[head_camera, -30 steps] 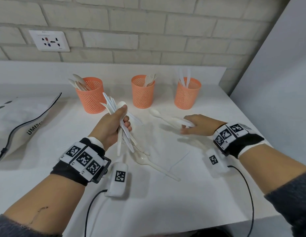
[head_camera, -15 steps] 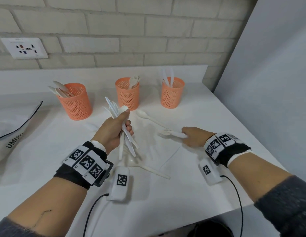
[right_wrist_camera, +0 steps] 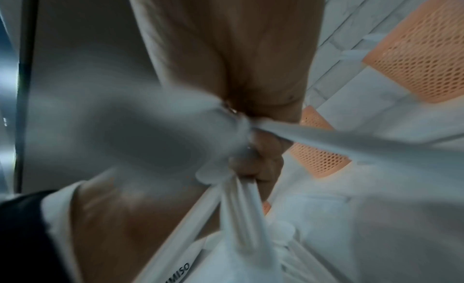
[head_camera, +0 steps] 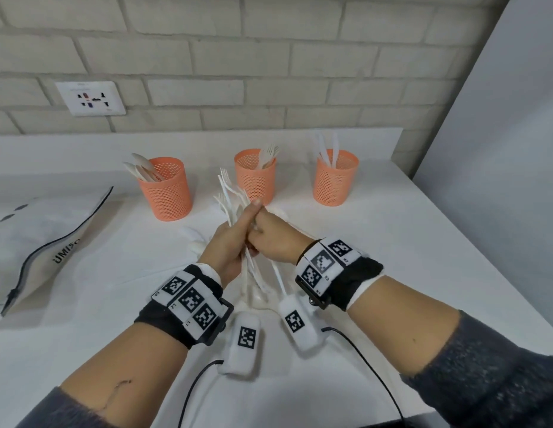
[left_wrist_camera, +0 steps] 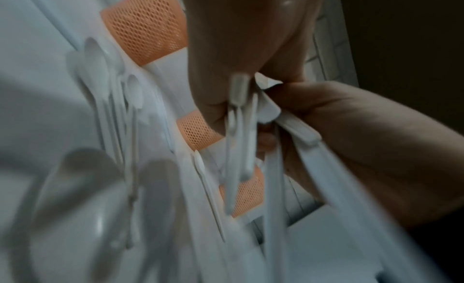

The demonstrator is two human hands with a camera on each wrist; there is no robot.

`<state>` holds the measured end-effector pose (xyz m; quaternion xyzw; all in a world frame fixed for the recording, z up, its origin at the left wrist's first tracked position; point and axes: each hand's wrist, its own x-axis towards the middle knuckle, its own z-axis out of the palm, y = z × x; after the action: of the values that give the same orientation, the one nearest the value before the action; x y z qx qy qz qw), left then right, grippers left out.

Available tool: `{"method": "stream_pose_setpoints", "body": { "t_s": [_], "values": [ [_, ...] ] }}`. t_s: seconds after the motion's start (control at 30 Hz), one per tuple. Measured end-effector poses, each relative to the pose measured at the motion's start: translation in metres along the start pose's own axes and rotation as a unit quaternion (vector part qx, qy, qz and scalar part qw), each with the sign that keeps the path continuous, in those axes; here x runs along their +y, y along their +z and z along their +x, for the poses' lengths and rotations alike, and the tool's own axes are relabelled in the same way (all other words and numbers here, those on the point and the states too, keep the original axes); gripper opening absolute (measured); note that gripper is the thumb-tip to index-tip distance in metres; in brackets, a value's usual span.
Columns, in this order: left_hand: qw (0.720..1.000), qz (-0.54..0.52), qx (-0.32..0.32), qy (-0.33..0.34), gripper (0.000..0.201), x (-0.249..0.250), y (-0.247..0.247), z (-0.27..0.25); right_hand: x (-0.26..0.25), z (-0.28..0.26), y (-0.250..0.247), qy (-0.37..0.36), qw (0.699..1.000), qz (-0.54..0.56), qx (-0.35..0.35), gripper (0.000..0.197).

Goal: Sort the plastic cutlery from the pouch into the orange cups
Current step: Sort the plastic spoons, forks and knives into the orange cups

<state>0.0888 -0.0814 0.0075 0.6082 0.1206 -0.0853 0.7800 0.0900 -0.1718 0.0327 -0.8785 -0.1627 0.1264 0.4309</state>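
Fingers [head_camera: 238,267] of the left hand [head_camera: 227,247] are curling round a bunch of white cutlery [head_camera: 230,196], held upright above the tabletop [head_camera: 423,257] in the head view, fork tines fanning out at the top, while the right hand [head_camera: 275,239] is meeting it knuckle to knuckle, its fingers curled in against the same bunch, seemingly feeding in or pulling out a piece. Behind the hands three orange cups [head_camera: 166,188] are standing in a row near the wall, the left one showing spoons, the middle cup [head_camera: 255,176] forks and the right cup [head_camera: 335,177] knives; the pouch [head_camera: 37,242] is lying well off to the left, and a few loose pieces [head_camera: 259,298] are resting on the tabletop under the wrists. Seen from the left wrist, blurred handles [left_wrist_camera: 241,140] are hanging down out of the fist, with loose spoons [left_wrist_camera: 100,73] lying on the cloth-like surface beside it and the cups beyond. From the right wrist, much is smeared by motion, but the right fingers [right_wrist_camera: 258,160] are clearly pinching white handles [right_wrist_camera: 241,198] against the left palm. This cutlery is likely light, thin, smooth and springy, so pieces may slip or fan apart; taking one by its handle near the middle looks safest. Dangling cables and the loose pieces below may be getting in the way of setting anything down.
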Motion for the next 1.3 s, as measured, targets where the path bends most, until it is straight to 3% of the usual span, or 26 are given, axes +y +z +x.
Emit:
{"method": "stream_pose_setpoints", "body": {
  "t_s": [0.13, 0.27, 0.33, 0.4, 0.47, 0.53, 0.63, 0.77, 0.9, 0.97, 1.07, 1.23, 1.3],
  "values": [
    [0.998, -0.051, 0.043, -0.007, 0.039, 0.005, -0.017, 0.01, -0.002, 0.003, 0.005, -0.05, 0.998, -0.027, -0.034, 0.037],
    [0.992, -0.099, 0.075, -0.037, 0.025, 0.007, -0.033, 0.018, -0.005, 0.004, -0.01, -0.043, 0.996, -0.019, -0.079, 0.035],
    [0.99, -0.1, 0.082, -0.056, 0.025, 0.008, -0.041, 0.019, 0.0, 0.006, -0.024, -0.011, 0.995, 0.071, -0.075, 0.038],
    [0.99, -0.086, 0.091, -0.058, 0.031, 0.009, -0.046, 0.018, 0.018, 0.015, -0.039, 0.035, 0.996, 0.073, -0.044, 0.032],
    [0.99, -0.093, 0.091, -0.052, 0.033, 0.01, -0.05, 0.018, 0.049, 0.031, -0.051, 0.069, 0.99, -0.126, 0.006, 0.03],
    [0.99, -0.1, 0.089, -0.047, 0.031, 0.011, -0.052, 0.018, 0.077, 0.039, -0.054, 0.137, 0.939, -0.314, 0.012, 0.038],
    [0.982, -0.158, 0.095, -0.04, 0.03, 0.013, -0.053, 0.016, 0.095, 0.044, -0.046, 0.18, 0.893, -0.412, -0.027, 0.033],
    [0.972, -0.221, 0.079, -0.025, 0.029, 0.015, -0.056, 0.015, 0.088, 0.041, -0.044, 0.166, 0.892, -0.414, -0.072, 0.023],
    [0.972, -0.222, 0.074, -0.018, 0.028, 0.017, -0.066, 0.018, 0.071, 0.016, -0.044, 0.095, 0.938, -0.31, -0.125, 0.008],
    [0.971, -0.228, 0.072, -0.016, 0.028, 0.018, -0.069, 0.018, 0.059, -0.004, -0.036, 0.041, 0.946, -0.267, -0.177, 0.01],
    [0.971, -0.229, 0.061, -0.017, 0.029, 0.018, -0.068, 0.017, 0.053, -0.029, -0.01, 0.028, 0.918, -0.307, -0.251, 0.031],
    [0.973, -0.226, 0.047, -0.018, 0.023, 0.015, -0.061, 0.015, 0.052, -0.04, 0.001, 0.023, 0.913, -0.326, -0.244, 0.007],
    [0.974, -0.223, 0.047, -0.015, 0.022, 0.015, -0.059, 0.015, 0.046, -0.04, -0.013, 0.013, 0.908, -0.34, -0.242, 0.016]
  ]
}}
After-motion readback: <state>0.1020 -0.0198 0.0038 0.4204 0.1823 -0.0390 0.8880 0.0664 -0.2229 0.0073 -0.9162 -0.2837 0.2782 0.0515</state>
